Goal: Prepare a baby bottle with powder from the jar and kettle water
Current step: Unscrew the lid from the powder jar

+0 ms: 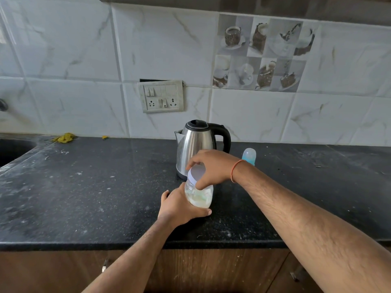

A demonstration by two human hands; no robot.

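Note:
A clear plastic jar with pale powder in its lower part stands on the black counter, just in front of the kettle. My left hand wraps around the jar's base. My right hand grips the jar's white lid from above. The steel kettle with a black lid and handle stands behind the jar, its spout to the left. A baby bottle with a clear cap and blue body stands to the kettle's right, partly hidden behind my right wrist.
A sink is set into the counter at far left. A yellow cloth lies by the tiled wall. A switch and socket panel is on the wall above the kettle. Wooden cabinet fronts run under the counter edge.

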